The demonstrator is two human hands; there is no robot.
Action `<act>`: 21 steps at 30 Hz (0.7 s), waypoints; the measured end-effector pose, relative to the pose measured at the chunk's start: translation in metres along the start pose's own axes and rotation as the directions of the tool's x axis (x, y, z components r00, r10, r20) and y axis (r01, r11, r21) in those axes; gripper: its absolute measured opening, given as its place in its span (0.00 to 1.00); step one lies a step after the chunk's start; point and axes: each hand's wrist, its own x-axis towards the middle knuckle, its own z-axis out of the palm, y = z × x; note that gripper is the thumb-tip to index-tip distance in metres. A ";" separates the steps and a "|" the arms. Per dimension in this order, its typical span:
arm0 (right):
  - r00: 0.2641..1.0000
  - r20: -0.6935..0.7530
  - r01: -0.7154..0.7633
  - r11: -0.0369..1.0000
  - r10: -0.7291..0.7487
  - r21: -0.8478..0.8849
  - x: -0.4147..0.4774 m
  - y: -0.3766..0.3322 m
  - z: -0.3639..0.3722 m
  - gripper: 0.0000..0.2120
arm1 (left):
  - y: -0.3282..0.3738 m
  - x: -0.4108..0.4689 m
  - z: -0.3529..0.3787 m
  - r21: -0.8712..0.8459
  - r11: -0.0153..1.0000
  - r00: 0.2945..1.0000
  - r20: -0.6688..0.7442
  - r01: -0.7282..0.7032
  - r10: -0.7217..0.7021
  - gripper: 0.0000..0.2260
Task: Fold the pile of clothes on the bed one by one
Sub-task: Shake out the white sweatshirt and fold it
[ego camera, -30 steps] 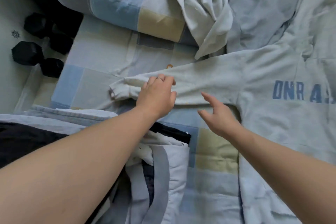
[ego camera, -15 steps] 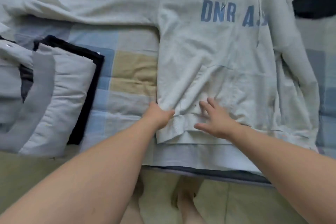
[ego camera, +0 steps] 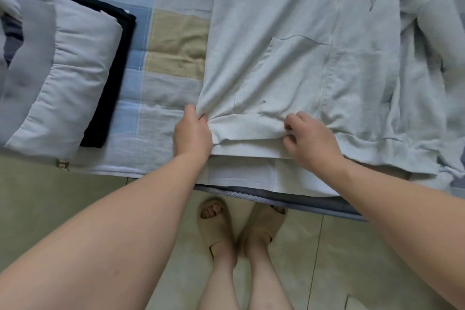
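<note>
Over at nine o'clock, a folded stack of clothes [ego camera: 63,78] rests on the patchwork bedsheet [ego camera: 176,40]. At centre, the left hand [ego camera: 192,131] grips the hem corner of the grey hoodie [ego camera: 302,58], which lies spread front-up toward one o'clock; just right of it, the right hand [ego camera: 309,138] pinches that hem with curled fingers.

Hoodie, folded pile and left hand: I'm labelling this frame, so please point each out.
hoodie [ego camera: 289,20], head view, chest below the lettering.
folded pile [ego camera: 75,78], head view, top pale garment.
left hand [ego camera: 192,131], head view, back of the hand.
</note>
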 end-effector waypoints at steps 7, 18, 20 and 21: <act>0.985 0.169 -0.022 1.000 0.018 0.021 -0.017 -0.013 -0.009 0.07 | -0.003 -0.019 -0.015 0.518 0.579 0.760 0.253 -0.629 0.599 0.22; 0.999 -0.005 0.046 0.997 -0.046 0.056 -0.036 -0.016 -0.009 0.03 | -0.036 -0.007 -0.039 0.527 0.518 0.729 0.363 -0.674 0.580 0.16; 0.996 0.066 0.066 0.997 -0.068 0.025 -0.038 -0.025 -0.004 0.03 | -0.043 -0.013 -0.049 0.582 0.510 0.769 0.397 -0.634 0.502 0.14; 0.990 0.129 0.053 0.998 -0.055 0.019 -0.038 -0.028 -0.001 0.04 | -0.044 -0.016 -0.052 0.616 0.493 0.786 0.419 -0.614 0.455 0.14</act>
